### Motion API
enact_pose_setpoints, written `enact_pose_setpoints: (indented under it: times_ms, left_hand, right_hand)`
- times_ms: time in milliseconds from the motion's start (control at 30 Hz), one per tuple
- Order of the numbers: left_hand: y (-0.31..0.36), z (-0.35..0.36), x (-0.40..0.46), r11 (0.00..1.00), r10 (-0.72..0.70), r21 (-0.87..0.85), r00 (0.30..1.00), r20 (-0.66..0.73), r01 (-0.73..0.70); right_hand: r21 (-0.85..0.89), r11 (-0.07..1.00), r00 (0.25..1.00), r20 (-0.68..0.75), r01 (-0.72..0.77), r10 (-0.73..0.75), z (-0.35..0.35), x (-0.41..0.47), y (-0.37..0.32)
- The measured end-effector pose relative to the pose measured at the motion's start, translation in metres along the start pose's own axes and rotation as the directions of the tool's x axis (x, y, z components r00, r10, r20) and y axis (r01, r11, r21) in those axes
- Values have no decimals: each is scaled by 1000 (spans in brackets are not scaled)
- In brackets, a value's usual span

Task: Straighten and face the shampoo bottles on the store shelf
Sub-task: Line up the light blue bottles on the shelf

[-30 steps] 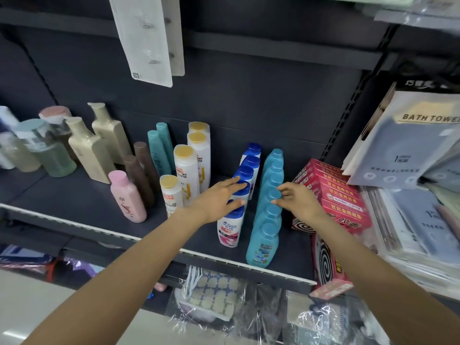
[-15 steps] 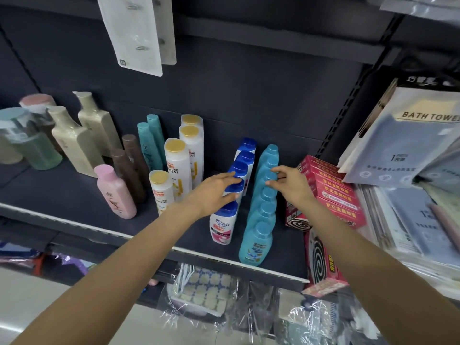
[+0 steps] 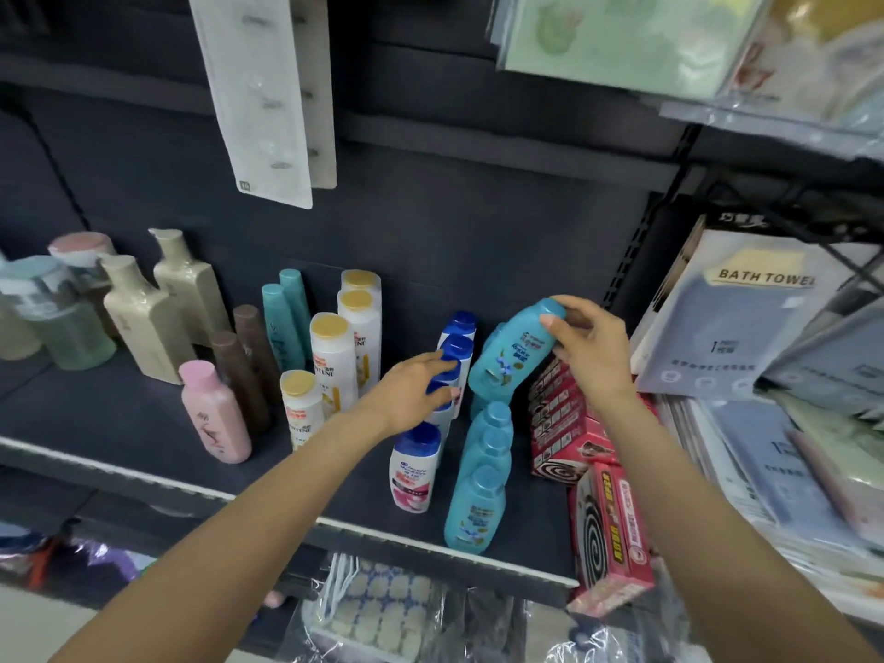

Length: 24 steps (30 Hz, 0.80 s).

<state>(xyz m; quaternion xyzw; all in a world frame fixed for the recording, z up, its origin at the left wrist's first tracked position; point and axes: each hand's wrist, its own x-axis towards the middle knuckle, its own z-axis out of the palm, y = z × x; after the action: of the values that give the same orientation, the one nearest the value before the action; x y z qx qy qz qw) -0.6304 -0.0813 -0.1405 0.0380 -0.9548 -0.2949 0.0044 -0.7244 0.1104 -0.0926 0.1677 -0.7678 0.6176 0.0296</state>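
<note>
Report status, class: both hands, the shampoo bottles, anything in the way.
Right hand grips a teal bottle, lifted and tilted. Left hand rests on the blue-capped bottles. Red coil boxes crowd the teal row's right.

Both forearms are bare up to the frame edge, with no sleeve visible. The left hand (image 3: pixel 406 397) and right hand (image 3: pixel 591 349) seemingly wear no rings or gloves.

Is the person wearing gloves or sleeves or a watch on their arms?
No. Both forearms are bare all the way into view, with no sleeves showing. The left hand and right hand wear no gloves, and no watch, bracelet or ring shows.
</note>
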Motion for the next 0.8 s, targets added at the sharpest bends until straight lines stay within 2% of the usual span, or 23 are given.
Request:
enact_pose_setpoints:
  times_ms: [100, 167, 200, 267, 333, 400, 467, 567, 633, 700, 800]
  left_hand:
    - [14, -13, 3, 996, -38, -88, 996, -76, 31]
    - [21, -18, 5, 966, -152, -224, 984, -96, 127]
    - [25, -20, 5, 918, -240, -341, 968, -68, 204]
    - [33, -25, 0, 701, -369, -618, 923, 111, 355]
    - [40, -30, -8, 467, -357, -789, 902, 245, 399]
    - [44, -38, -15, 346, -332, -858, 905, 265, 378]
    - [46, -44, -21, 290, -307, -894, 918, 251, 341]
    - [45, -50, -29, 275, -284, -937, 950, 133, 214]
    - [45, -51, -35, 332, -264, -940, 964, -12, 79]
    - [45, -53, -43, 479, -193, -877, 969, -156, -46]
    - [46, -57, -53, 715, -33, -672, 952, -305, -191]
  right_hand:
    - [148, 988, 998, -46, -39, 46, -9, -5, -17]
    - [292, 952, 991, -65, -90, 114, -14, -10, -21]
    - [369, 922, 986, -67, -119, 154, -17, -13, -22]
    - [503, 846, 973, -40, -177, 227, -20, -20, -22]
    - [601, 772, 966, 4, -209, 259, -21, -27, -21]
    - [679, 701, 963, 33, -219, 269, -20, -32, -20]
    - [741, 628, 958, 75, -239, 277, -20, -35, -20]
    - [766, 566, 944, 167, -305, 283, -21, -37, -20]
    - [737, 578, 931, 206, -351, 303, -20, -39, -18]
    - [708, 598, 921, 212, -375, 327, -18, -41, -16]
    - [706, 601, 919, 195, -374, 343, -13, -44, -15]
